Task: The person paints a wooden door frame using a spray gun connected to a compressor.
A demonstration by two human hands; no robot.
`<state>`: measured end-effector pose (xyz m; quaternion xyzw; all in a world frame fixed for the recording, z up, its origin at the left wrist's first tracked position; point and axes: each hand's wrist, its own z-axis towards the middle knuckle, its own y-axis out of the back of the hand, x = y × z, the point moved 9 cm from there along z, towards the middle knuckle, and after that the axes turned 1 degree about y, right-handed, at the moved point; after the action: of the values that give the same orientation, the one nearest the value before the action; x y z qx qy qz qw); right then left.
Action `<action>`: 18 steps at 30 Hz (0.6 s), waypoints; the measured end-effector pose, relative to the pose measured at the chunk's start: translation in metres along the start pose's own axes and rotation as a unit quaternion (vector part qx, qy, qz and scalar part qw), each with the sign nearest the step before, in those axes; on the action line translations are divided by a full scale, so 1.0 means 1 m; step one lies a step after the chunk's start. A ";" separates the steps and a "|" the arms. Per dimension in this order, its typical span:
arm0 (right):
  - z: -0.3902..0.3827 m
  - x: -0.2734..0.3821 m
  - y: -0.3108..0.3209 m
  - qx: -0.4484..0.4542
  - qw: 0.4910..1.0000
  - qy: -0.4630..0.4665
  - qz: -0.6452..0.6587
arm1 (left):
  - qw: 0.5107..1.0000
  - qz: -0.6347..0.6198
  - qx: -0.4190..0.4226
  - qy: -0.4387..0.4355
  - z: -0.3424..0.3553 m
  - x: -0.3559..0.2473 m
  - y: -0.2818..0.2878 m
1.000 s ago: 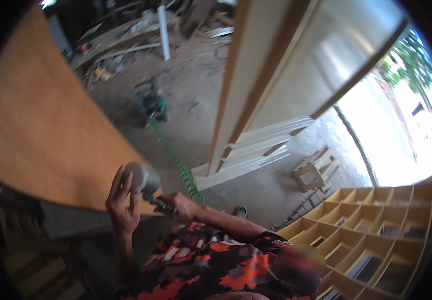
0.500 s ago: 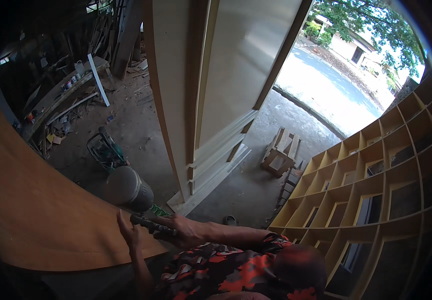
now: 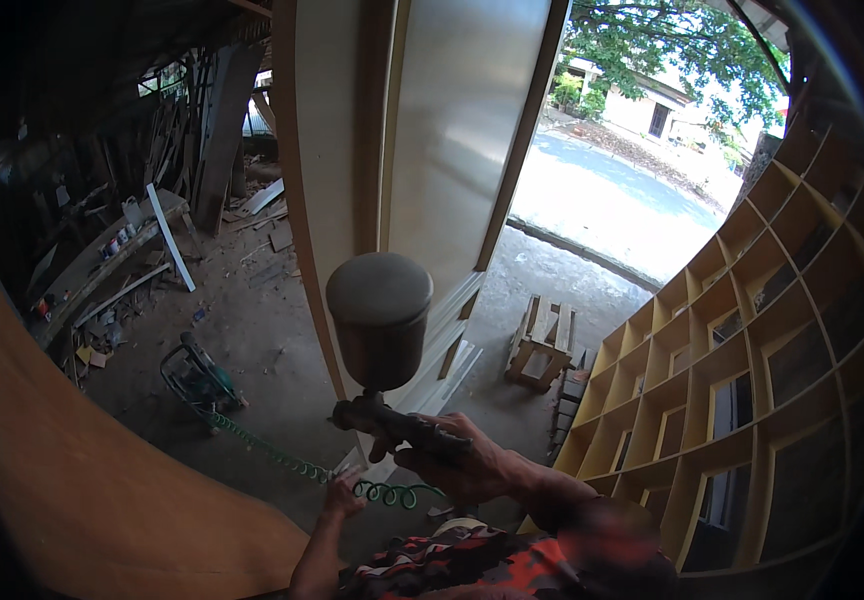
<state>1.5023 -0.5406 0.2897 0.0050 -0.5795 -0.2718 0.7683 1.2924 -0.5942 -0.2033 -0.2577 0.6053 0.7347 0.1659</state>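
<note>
My right hand (image 3: 472, 465) grips a dark spray gun (image 3: 397, 425), raised mid-view with a cylindrical grey cup (image 3: 379, 315) upright on it. Below and left of that, my left hand (image 3: 345, 490) is closed on a green coiled hose (image 3: 397, 494), which runs to a green compressor (image 3: 202, 372) on the concrete floor. A tall pale panel with wooden edges (image 3: 442, 130) stands upright behind the gun. Beside my left arm is a large orange-brown wooden board (image 3: 102, 450).
A gridded wooden shelving unit (image 3: 712, 350) stands close on the right, a small slatted wooden stool (image 3: 542, 340) near the bright doorway. At back left are a cluttered bench (image 3: 112, 255) and leaning scrap boards (image 3: 222, 140). Loose offcuts lie on the floor.
The spray gun and cup have risen to mid-view in my right hand. My left hand has left the cup's side and moved down and right, closing on the hose. My view has shifted.
</note>
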 end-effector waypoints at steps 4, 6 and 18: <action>-0.018 0.014 0.038 -0.052 0.995 -0.071 -0.039 | 0.976 -0.162 0.064 0.128 -0.005 0.003 0.012; -0.027 0.042 0.061 -0.137 0.970 0.081 -0.181 | 0.994 -0.103 -0.001 0.030 -0.001 -0.007 0.028; -0.016 0.037 0.114 -0.315 0.947 -0.062 -0.033 | 0.977 -0.085 0.069 0.184 -0.055 -0.017 0.067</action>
<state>1.5706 -0.4637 0.3544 -0.2352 -0.5102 -0.4651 0.6841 1.2787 -0.6611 -0.1474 -0.4265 0.6510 0.6142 0.1308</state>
